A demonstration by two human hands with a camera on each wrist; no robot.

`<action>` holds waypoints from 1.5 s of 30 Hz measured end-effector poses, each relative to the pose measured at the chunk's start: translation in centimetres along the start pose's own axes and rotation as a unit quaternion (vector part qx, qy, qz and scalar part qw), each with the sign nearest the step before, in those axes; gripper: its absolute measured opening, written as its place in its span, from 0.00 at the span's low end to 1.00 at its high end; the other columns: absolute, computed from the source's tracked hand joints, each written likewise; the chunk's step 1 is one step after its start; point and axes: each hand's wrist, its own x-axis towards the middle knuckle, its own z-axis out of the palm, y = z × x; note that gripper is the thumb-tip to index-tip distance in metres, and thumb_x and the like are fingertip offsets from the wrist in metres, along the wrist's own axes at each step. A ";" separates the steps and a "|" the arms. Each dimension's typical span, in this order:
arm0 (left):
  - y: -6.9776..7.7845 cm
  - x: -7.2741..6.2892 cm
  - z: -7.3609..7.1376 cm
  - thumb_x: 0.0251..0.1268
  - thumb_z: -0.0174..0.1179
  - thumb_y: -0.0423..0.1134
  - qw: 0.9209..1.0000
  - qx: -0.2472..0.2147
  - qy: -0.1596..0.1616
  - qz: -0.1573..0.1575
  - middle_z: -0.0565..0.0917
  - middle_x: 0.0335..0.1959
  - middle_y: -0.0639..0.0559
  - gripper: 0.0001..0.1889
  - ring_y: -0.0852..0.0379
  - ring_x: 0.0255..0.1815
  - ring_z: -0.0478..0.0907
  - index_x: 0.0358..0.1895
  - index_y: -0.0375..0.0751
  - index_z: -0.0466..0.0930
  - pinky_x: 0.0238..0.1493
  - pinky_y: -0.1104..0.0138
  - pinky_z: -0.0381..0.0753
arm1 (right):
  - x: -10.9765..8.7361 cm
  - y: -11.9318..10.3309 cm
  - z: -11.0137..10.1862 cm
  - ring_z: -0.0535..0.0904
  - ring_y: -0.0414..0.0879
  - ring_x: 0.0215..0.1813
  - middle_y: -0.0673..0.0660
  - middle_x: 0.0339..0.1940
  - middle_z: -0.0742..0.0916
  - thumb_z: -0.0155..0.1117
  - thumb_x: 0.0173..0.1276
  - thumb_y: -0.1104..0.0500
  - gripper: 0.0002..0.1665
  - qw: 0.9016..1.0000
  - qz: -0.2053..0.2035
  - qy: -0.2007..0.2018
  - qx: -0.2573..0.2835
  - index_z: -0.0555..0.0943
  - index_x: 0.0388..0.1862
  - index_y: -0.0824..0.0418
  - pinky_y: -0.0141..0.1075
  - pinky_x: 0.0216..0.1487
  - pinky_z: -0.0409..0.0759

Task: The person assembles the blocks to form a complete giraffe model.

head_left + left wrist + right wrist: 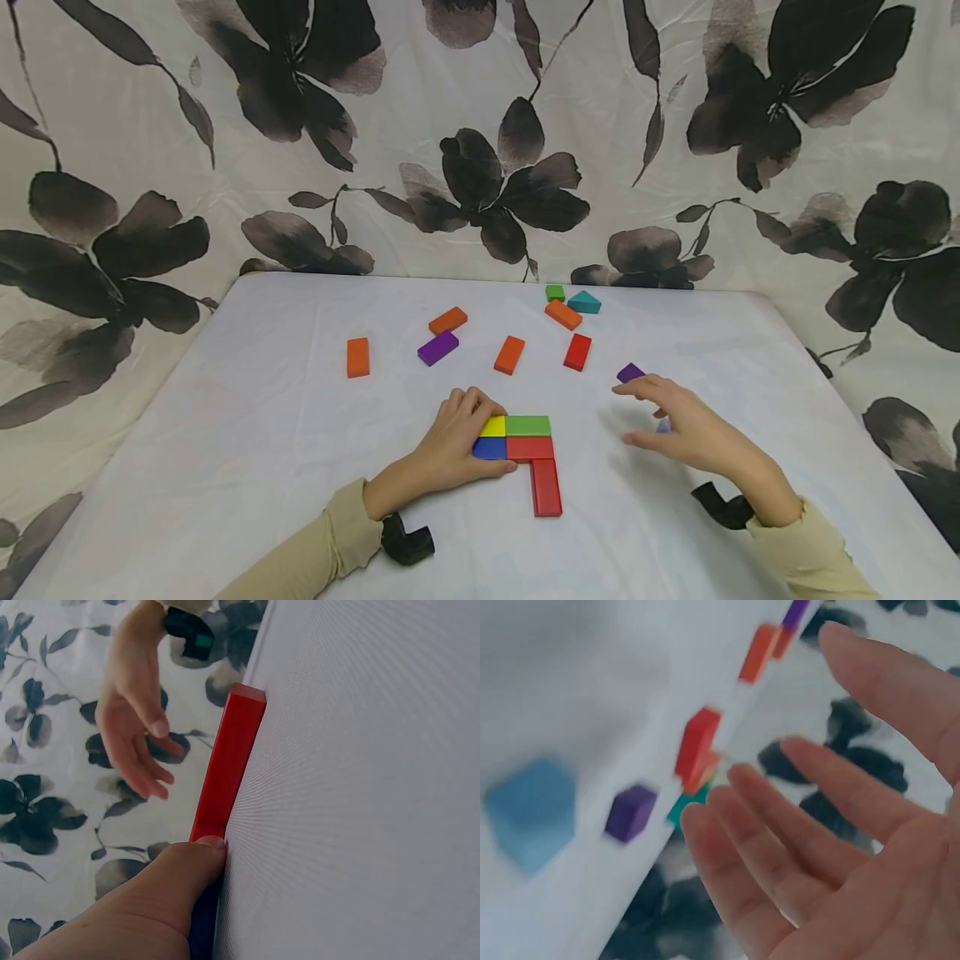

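My left hand [453, 446] holds a flat group of blocks, thumb along the near edge and fingers at the far edge. In it a yellow block [492, 427] and a green block [528, 426] lie beyond a blue block [490, 448] and a red block [529, 448]. Another red block [547, 487] extends toward me from the right end. My right hand [693, 429] hovers over the table with spread fingers and nothing in its grasp. Beneath it is a light blue block [532, 814], mostly hidden in the head view. A small purple block [630, 372] sits by its fingertips.
Farther back on the white-covered table [262, 467] lie several orange blocks [357, 357], a purple block [438, 348] and a red block [577, 352]. A small green block [555, 292] and a teal triangular block [584, 302] are near the back edge, before a floral cloth [420, 100].
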 end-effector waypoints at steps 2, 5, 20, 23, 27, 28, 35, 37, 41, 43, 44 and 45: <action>0.0 0.0 0.0 0.53 0.69 0.61 1.000 0.000 -0.001 -0.002 0.68 0.47 0.55 0.31 0.57 0.47 0.60 0.56 0.49 0.73 0.46 0.61 0.61 | -0.6 1.2 -0.7 0.78 0.58 0.54 0.58 0.57 0.81 0.74 0.60 0.60 0.29 1.000 -0.019 0.013 -0.014 0.78 0.61 0.62 0.48 0.47 0.80; -0.1 0.0 0.1 0.53 0.69 0.61 1.000 0.001 -0.001 -0.003 0.68 0.47 0.55 0.31 0.57 0.47 0.60 0.56 0.49 0.74 0.46 0.61 0.61 | -1.5 2.9 -1.4 0.79 0.56 0.51 0.56 0.53 0.83 0.73 0.59 0.65 0.25 0.998 -0.041 0.026 -0.026 0.80 0.56 0.62 0.43 0.44 0.81; -0.1 -0.1 0.1 0.53 0.70 0.61 1.000 0.001 0.001 -0.003 0.69 0.47 0.55 0.31 0.57 0.48 0.60 0.56 0.49 0.73 0.46 0.61 0.61 | -2.7 6.0 0.3 0.80 0.49 0.43 0.60 0.46 0.84 0.71 0.55 0.75 0.20 0.998 -0.056 -0.010 -0.033 0.84 0.48 0.68 0.35 0.38 0.82; -0.2 -0.1 0.1 0.53 0.70 0.60 1.000 0.002 0.001 -0.003 0.68 0.47 0.55 0.31 0.57 0.48 0.60 0.56 0.49 0.73 0.47 0.61 0.61 | -2.9 5.6 0.8 0.80 0.46 0.40 0.58 0.43 0.84 0.72 0.52 0.75 0.18 0.997 -0.063 -0.001 -0.046 0.85 0.44 0.69 0.33 0.36 0.82; -0.2 0.0 0.2 0.53 0.70 0.61 1.000 0.005 0.002 0.000 0.68 0.47 0.55 0.31 0.57 0.48 0.60 0.56 0.49 0.73 0.46 0.61 0.61 | -3.5 4.5 1.6 0.80 0.44 0.39 0.56 0.41 0.84 0.75 0.52 0.73 0.17 0.998 -0.051 -0.011 -0.042 0.85 0.43 0.70 0.31 0.35 0.81; -0.2 0.0 0.3 0.53 0.70 0.61 1.000 0.006 0.002 0.000 0.68 0.47 0.55 0.31 0.57 0.48 0.60 0.56 0.49 0.73 0.46 0.61 0.61 | -3.6 4.2 1.8 0.80 0.43 0.38 0.56 0.41 0.84 0.75 0.52 0.72 0.16 0.998 -0.048 -0.016 -0.037 0.85 0.43 0.70 0.30 0.35 0.81; -0.2 0.0 0.2 0.54 0.70 0.60 1.000 0.000 -0.003 -0.005 0.68 0.47 0.54 0.31 0.56 0.49 0.60 0.57 0.49 0.73 0.47 0.61 0.62 | -4.1 2.1 3.3 0.75 0.35 0.34 0.49 0.38 0.81 0.76 0.55 0.66 0.14 0.997 -0.068 -0.038 -0.009 0.85 0.40 0.68 0.30 0.34 0.80; -0.2 0.1 0.2 0.54 0.70 0.60 1.000 0.001 -0.004 -0.005 0.68 0.48 0.54 0.31 0.56 0.49 0.60 0.57 0.49 0.73 0.47 0.61 0.62 | -4.2 1.5 3.7 0.74 0.34 0.34 0.48 0.38 0.81 0.76 0.56 0.65 0.13 0.996 -0.072 -0.046 -0.002 0.85 0.40 0.67 0.30 0.33 0.79; -0.2 0.1 0.2 0.53 0.70 0.60 1.000 0.002 -0.002 -0.003 0.69 0.48 0.54 0.31 0.56 0.49 0.60 0.57 0.49 0.73 0.47 0.61 0.62 | -4.4 0.2 4.3 0.73 0.33 0.34 0.45 0.37 0.79 0.77 0.57 0.63 0.13 0.996 -0.065 -0.066 0.009 0.84 0.40 0.62 0.29 0.33 0.78; -0.2 0.1 0.2 0.53 0.70 0.60 1.000 0.002 -0.001 -0.001 0.69 0.48 0.54 0.31 0.57 0.48 0.60 0.56 0.49 0.73 0.46 0.61 0.62 | -4.5 -0.5 4.7 0.72 0.32 0.33 0.43 0.36 0.78 0.77 0.57 0.61 0.13 0.995 -0.056 -0.078 0.013 0.84 0.40 0.60 0.29 0.33 0.77; -0.2 0.1 0.2 0.53 0.70 0.60 1.000 0.001 0.001 0.000 0.69 0.47 0.54 0.31 0.56 0.48 0.60 0.56 0.49 0.73 0.46 0.61 0.62 | -4.5 -0.8 4.8 0.72 0.32 0.33 0.42 0.36 0.78 0.77 0.57 0.61 0.14 0.995 -0.055 -0.083 0.015 0.83 0.40 0.59 0.29 0.33 0.76; -0.2 0.1 0.2 0.53 0.70 0.60 1.000 0.001 0.002 0.001 0.69 0.47 0.54 0.31 0.56 0.48 0.60 0.56 0.49 0.73 0.46 0.61 0.62 | -4.5 -1.1 5.0 0.71 0.32 0.33 0.41 0.36 0.77 0.77 0.57 0.60 0.14 0.995 -0.048 -0.088 0.017 0.83 0.40 0.58 0.29 0.33 0.76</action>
